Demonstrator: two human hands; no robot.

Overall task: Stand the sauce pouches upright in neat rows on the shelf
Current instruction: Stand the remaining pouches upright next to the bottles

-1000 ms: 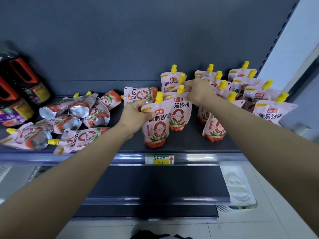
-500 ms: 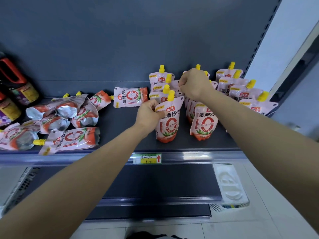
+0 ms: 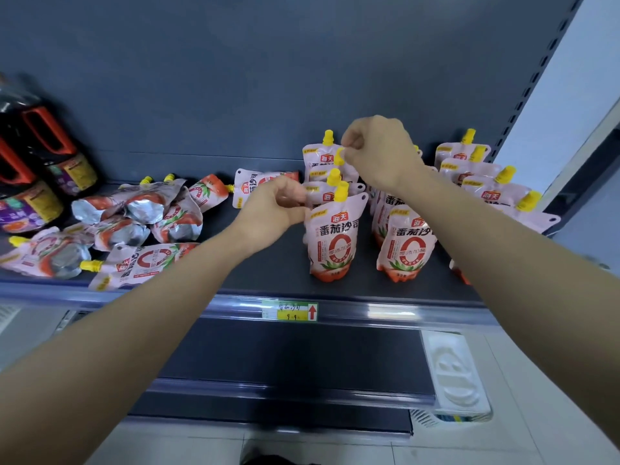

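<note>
The sauce pouches occupy one shelf [image 3: 268, 276] in two conditions: standing rows at centre and right, and a loose heap of fallen pouches [image 3: 141, 216] at the left, near the dark bottles [image 3: 43, 169]. The left hand [image 3: 271, 209] is narrow, its fingers curled onto the upper left corner of the front pouch [image 3: 332, 243]. This pouch stands upright near the shelf's front edge, above the price tag [image 3: 290, 311]. The corner grip appears intended to steady the soft pouch on its flat base and to square its printed face to the aisle. The right hand [image 3: 379, 152] reaches further back along the same column. Its thumb and forefinger close on the yellow cap [image 3: 339, 156] of a pouch behind the front one. The rigid cap is the likely choice of hold because it allows the pouch top to be pulled into line without creasing the film. A neighbouring pouch [image 3: 406, 250] stands just beside the front pouch and sets the spacing for the column being formed. Further rows [image 3: 486, 193] stand to the right, partly hidden behind the right forearm. The step in hand is judged to be alignment of this column. The task is partly done, since the heap on the left has not yet been stood up. One flat pouch [image 3: 248, 186] lies just behind the left hand.
</note>
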